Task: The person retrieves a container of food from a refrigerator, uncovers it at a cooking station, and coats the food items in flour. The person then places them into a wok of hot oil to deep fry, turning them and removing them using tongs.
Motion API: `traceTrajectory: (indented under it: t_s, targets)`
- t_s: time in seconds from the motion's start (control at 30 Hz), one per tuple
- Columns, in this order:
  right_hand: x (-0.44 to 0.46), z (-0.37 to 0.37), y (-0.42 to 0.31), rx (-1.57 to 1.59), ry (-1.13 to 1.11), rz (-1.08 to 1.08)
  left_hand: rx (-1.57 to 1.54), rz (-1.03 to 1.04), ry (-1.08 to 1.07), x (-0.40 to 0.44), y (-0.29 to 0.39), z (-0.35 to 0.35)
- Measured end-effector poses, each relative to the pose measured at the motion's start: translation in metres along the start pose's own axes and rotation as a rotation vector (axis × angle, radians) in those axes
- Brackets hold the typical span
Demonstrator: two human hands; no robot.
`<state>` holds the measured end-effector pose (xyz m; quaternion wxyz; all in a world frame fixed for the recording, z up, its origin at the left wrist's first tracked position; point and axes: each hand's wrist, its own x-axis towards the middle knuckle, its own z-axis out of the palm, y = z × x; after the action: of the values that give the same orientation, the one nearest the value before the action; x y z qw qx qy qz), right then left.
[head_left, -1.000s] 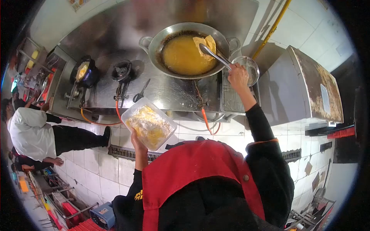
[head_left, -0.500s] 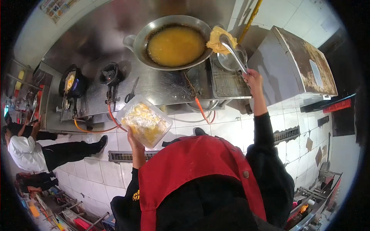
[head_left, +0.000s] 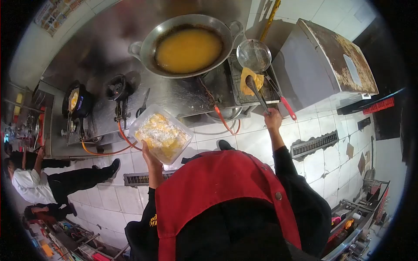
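Note:
Closed around a pair of metal tongs [head_left: 258, 96], my right hand [head_left: 273, 119] is in front of the wire rack tray [head_left: 244, 98]. The tongs' far end meets a flat yellow-orange fried piece [head_left: 250, 82] over that rack. My left hand [head_left: 151, 158] grips the near edge of a clear plastic container [head_left: 185, 145]. Inside it lie yellow pieces dusted with white powder [head_left: 160, 132]. A wide wok [head_left: 143, 55] of golden oil [head_left: 188, 51] stands beyond, between the two hands. Beside the wok, a round mesh strainer [head_left: 254, 55] with a red-tipped handle rests over the rack.
Scissors [head_left: 143, 104] lie on the steel counter [head_left: 170, 93] near a burner [head_left: 117, 88]. A small black pan [head_left: 80, 100] holds food at the left. Orange hoses [head_left: 227, 124] hang below the counter edge. A large metal box [head_left: 313, 65] stands right. Another person [head_left: 35, 185] is at far left.
My right hand has come down and nearer with the tongs, carrying the fried piece from beside the wok's rim to over the rack. The left hand still holds the container.

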<state>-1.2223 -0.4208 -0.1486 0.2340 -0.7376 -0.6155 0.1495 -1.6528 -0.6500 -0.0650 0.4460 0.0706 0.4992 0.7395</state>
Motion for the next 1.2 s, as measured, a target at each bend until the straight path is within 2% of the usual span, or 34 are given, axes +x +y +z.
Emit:
traceTrajectory:
  t_s: [0.1,0.17,0.37,0.43,0.53,0.9,1.2]
  targets:
    - [-0.011,0.004,-0.012,-0.055,0.066,-0.075,0.033,0.006,0.026,-0.004,0.001,0.004]
    - [-0.014,-0.002,-0.024,-0.032,0.016,-0.053,0.013,-0.019,0.041,-0.003,-0.001,0.0]
    - [-0.015,-0.004,-0.041,-0.176,-0.003,-0.173,0.019,-0.016,0.087,-0.009,-0.003,-0.002]
    - [-0.017,-0.011,-0.055,-0.209,-0.111,-0.093,0.019,-0.01,0.088,-0.011,-0.001,-0.001]
    - [-0.019,-0.013,-0.06,-0.199,-0.152,-0.1,0.015,-0.001,0.083,-0.006,-0.006,-0.011]
    - [-0.029,-0.016,-0.064,-0.155,-0.162,-0.077,-0.003,-0.014,0.098,-0.005,-0.008,-0.008]
    - [-0.018,-0.005,-0.044,-0.038,-0.16,-0.038,0.024,0.022,-0.017,0.0,-0.013,-0.015]
